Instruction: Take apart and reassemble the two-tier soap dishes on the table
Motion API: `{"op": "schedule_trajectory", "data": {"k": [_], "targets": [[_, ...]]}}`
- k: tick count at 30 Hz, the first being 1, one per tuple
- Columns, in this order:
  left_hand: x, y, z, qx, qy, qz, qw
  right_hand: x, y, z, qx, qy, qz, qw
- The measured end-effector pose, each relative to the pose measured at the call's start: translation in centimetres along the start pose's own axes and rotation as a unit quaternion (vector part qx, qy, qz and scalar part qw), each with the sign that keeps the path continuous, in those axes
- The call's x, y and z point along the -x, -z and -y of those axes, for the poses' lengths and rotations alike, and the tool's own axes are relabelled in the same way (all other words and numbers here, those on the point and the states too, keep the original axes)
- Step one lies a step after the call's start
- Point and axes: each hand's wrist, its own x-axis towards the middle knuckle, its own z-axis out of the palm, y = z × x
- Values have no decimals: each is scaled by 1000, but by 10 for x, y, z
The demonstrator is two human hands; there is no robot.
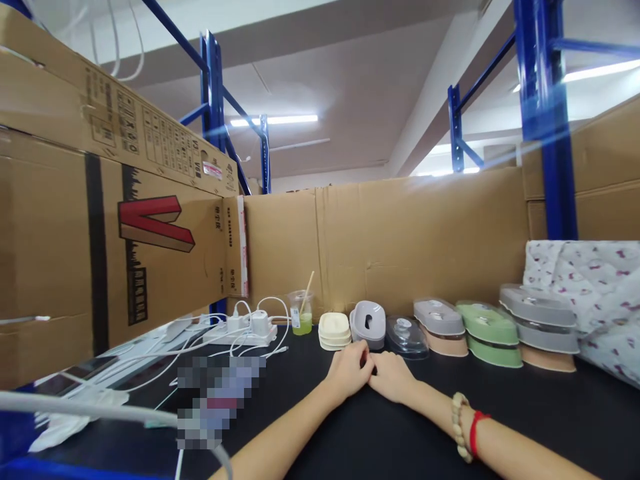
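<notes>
Standing toward the far side of the black counter (360,440), a grey container (377,316) with a dark opening sits just beyond the person's hands. The left hand (349,369) and right hand (393,375) are loosely curled, touching each other at the fingers — whether they pinch anything I cannot tell. Just left of the container is a cream stack (335,325); just right, a clear lid (407,338). Farther right stand a grey-and-peach stack (440,317), a green stack (489,327) and a taller grey-and-peach pile (543,330). Left of the cream stack — a cup (302,325) of yellow-green drink, then a white power strip (240,335). Cardboard (425,240) rises behind.
</notes>
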Motion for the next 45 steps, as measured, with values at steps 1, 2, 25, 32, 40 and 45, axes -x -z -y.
{"op": "schedule_trajectory", "data": {"k": [1,2,25,32,40,45], "targets": [[-1,0,2,-14,-7,-1,1000,-1,-1,-1,-1,0,-1,1000],[-3,1,5,-32,-23,-5,999,-2,-1,-2,-4,5,0,1000],[-27,2,74,-135,58,-202,968,-55,-28,-21,57,80,-347,933],[-15,12,61,-40,165,-70,983,-37,-19,-36,51,47,-200,977],[-19,9,73,145,191,-134,961,-42,-21,-47,28,114,-177,977],[-22,7,80,194,200,-217,936,-50,-28,-62,11,169,-203,964]]}}
